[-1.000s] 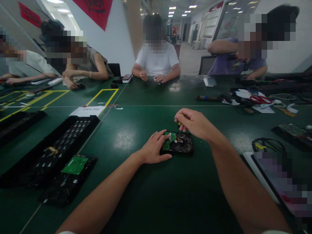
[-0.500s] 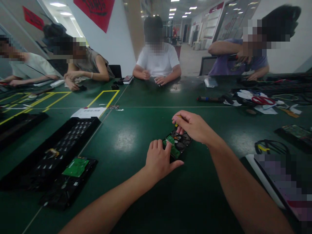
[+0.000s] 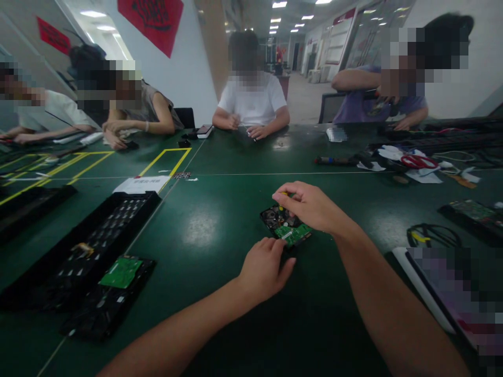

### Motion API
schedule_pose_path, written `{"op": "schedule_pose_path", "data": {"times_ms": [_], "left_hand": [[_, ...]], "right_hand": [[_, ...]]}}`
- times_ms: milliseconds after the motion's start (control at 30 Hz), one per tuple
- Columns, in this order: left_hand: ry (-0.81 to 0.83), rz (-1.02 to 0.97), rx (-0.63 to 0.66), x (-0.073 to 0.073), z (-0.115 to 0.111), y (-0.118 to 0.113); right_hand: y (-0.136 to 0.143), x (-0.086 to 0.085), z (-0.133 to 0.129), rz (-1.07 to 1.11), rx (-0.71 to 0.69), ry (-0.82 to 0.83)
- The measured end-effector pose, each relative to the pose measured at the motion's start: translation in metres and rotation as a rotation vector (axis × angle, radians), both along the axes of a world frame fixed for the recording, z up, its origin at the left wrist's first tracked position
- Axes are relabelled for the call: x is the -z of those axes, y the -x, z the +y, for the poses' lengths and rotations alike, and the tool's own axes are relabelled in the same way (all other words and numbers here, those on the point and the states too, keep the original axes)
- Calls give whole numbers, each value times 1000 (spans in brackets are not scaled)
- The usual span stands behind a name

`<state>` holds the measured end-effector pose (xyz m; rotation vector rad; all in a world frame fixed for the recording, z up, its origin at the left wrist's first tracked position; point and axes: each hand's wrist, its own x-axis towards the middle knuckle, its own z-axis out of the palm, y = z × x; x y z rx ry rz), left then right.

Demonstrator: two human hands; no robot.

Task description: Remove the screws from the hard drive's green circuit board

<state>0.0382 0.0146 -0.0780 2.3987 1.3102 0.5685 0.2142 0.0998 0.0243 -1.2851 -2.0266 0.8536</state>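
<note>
A hard drive [image 3: 269, 213] lies on the green table with its circuit board [image 3: 295, 233] facing up on the near side. Over its far part, my right hand [image 3: 304, 203] is closed around a small screwdriver [image 3: 282, 201] with a yellow handle; the tip points down at the drive and cannot be made out clearly. My left hand [image 3: 263, 264] rests at the near edge of the drive, fingertips touching it, thumb spread apart. A second hard drive [image 3: 113, 293] with a green board sits to the left, against a long black tray [image 3: 84, 246].
A white paper [image 3: 141, 184] lies behind the tray. To the right are a coiled black cable [image 3: 432, 236], a tablet-like device [image 3: 422, 293] and a circuit unit [image 3: 471, 220]. Tools and cables [image 3: 416, 157] are heaped farther back. Several people sit across the table.
The hard drive has turned, so its green board now lies on the near right side instead of the left. My left hand has shifted back to its near edge. The screwdriver stays in my right hand.
</note>
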Motion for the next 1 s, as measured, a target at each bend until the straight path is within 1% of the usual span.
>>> {"op": "schedule_pose_path", "data": {"times_ms": [100, 233, 300, 400, 500, 600, 700, 767, 867, 933, 1000], "left_hand": [[-92, -167, -109, -8, 22, 11], [-233, -335, -132, -30, 55, 16], [-276, -350, -104, -43, 67, 13], [-315, -316, -72, -59, 78, 7], [-271, -257, -18, -72, 83, 6], [-199, -219, 48, -84, 85, 8], [-142, -208, 46, -92, 85, 10], [-122, -206, 47, -94, 84, 10], [-93, -217, 56, -95, 83, 5], [-92, -241, 53, -94, 80, 1], [-116, -265, 47, -93, 77, -2]], "right_hand": [[-2, 2, 2, 7, 8, -59], [0, 9, 2, 109, 15, 24], [-1, 11, 3, 143, 22, 55], [-4, 11, 4, 145, 44, 37], [-8, 7, 1, 121, 55, 14], [-14, 2, -9, 64, 71, -15], [-20, -1, -24, 2, 163, -76], [-25, -6, -36, -7, 224, -133], [-29, -21, -55, 35, 280, -235], [-29, -32, -66, 85, 292, -294], [-27, -38, -73, 94, 260, -328]]}}
